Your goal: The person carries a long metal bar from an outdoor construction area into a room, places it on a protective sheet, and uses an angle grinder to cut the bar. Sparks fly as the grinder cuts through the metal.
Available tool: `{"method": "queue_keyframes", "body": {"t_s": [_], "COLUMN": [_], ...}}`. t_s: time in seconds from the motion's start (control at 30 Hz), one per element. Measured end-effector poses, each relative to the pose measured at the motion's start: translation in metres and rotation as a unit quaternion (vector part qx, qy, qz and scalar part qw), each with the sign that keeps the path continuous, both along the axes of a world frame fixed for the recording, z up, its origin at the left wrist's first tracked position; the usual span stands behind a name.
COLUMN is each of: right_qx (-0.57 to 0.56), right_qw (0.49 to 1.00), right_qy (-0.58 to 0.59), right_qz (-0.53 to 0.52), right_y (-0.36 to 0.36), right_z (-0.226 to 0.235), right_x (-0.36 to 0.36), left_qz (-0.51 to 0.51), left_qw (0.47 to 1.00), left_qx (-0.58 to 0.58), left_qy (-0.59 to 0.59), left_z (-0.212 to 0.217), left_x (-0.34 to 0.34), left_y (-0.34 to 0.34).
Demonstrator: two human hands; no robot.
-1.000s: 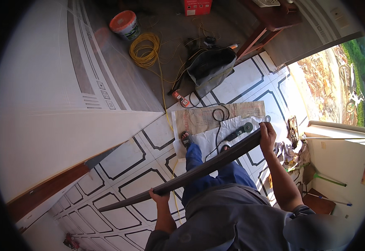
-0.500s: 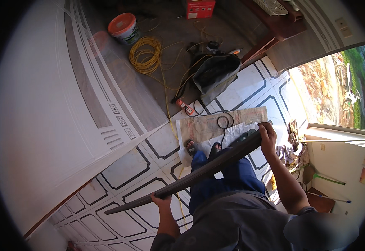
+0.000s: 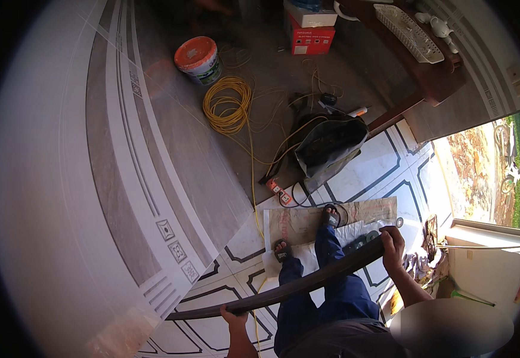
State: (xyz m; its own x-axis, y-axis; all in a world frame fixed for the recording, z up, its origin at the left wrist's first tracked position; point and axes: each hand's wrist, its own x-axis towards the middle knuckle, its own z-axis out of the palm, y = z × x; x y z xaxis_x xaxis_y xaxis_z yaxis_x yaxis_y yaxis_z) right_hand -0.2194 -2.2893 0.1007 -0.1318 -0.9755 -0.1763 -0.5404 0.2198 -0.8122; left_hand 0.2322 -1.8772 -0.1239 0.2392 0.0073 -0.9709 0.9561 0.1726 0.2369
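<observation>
A long, dark brown-grey strip (image 3: 310, 282), like a length of trim or moulding, slants across in front of my legs. My right hand (image 3: 393, 243) is closed around its upper right end. Toward the lower left end, my left hand (image 3: 235, 318) grips it from below with the thumb along its edge. Beneath the strip, my sandalled feet stand on a flattened brown paper sheet (image 3: 299, 222). Dark round discs (image 3: 364, 239) lie on white wrapping on the floor, near my right hand and partly hidden by the strip.
An open black tool bag (image 3: 330, 147) lies ahead, beside an orange power socket (image 3: 278, 191) and a coiled yellow cable (image 3: 228, 105). A lidded paint bucket (image 3: 198, 60) and a red box (image 3: 312, 39) stand farther off. A tiled wall (image 3: 63, 197) rises at left; a bright doorway (image 3: 480, 167) opens at right.
My right foot has stepped forward on the paper sheet. The strip has shifted lower in view, still held in both hands, and the view has tilted toward the far side of the room.
</observation>
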Motion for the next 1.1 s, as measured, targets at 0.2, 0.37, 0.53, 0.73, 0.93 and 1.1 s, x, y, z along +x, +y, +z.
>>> {"method": "queue_keyframes", "body": {"t_s": [0.2,0.37,0.53,0.73,0.93,1.1], "right_qx": [0.007,0.036,0.085,0.072,0.067,0.120], "right_qw": [0.999,0.998,0.996,0.997,0.997,0.992], "right_qy": [-0.025,-0.024,-0.006,-0.008,0.005,-0.020], "right_qz": [0.025,0.034,0.016,0.010,0.044,0.046], "right_y": [-0.034,-0.059,-0.064,-0.073,-0.094,-0.105], "right_z": [-0.026,-0.046,-0.087,-0.143,-0.187,-0.221], "right_x": [-0.016,-0.028,-0.044,-0.054,-0.062,-0.076], "left_qz": [-0.024,-0.039,-0.060,-0.273,-0.752,-0.942], "left_qw": [0.999,0.996,0.995,0.919,0.523,0.275], "left_qx": [0.019,0.077,0.082,0.279,0.299,0.171], "left_qy": [-0.023,-0.021,-0.009,-0.053,-0.266,-0.089], "left_z": [-0.036,-0.073,-0.090,-0.090,-0.060,-0.005], "left_x": [-0.032,-0.050,-0.057,-0.078,-0.163,-0.193], "left_y": [-0.022,-0.029,-0.042,-0.076,-0.206,-0.372]}}
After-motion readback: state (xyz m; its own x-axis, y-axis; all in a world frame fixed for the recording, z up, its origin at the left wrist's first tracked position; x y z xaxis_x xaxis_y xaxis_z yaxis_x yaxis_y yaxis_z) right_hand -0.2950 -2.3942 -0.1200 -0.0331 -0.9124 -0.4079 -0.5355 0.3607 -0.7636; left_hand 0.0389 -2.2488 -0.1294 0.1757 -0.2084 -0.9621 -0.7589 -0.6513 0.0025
